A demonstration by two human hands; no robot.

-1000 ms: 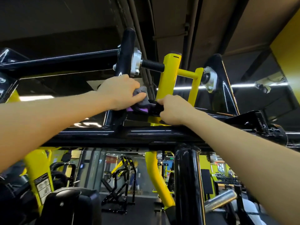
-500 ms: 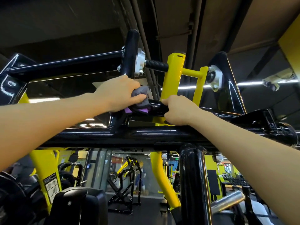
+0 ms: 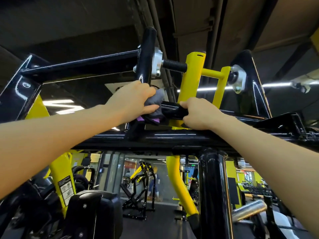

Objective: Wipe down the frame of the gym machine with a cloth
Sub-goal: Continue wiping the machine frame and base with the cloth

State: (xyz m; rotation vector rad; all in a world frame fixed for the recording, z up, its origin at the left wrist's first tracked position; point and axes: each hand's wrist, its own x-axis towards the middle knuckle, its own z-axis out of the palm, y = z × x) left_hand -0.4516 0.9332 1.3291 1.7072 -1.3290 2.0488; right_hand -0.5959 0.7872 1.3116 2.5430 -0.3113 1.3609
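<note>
Item: cloth [image 3: 154, 105], grey with purple edging, bunched in the left hand [image 3: 133, 100], whose fingers curl round it and press it onto a short black crossbar [image 3: 172, 110] of the frame [image 3: 103, 137].

Right hand [image 3: 200, 112]: just beside the left, fingers wrapped round the same bar (apparently steadying).

Above the hands: threaded rod [image 3: 174, 65], yellow bracket [image 3: 191, 80].

Risk: overhead reach; the cloth's hanging end may snag where the tubes join, or the knuckles knock the bracket.
</note>
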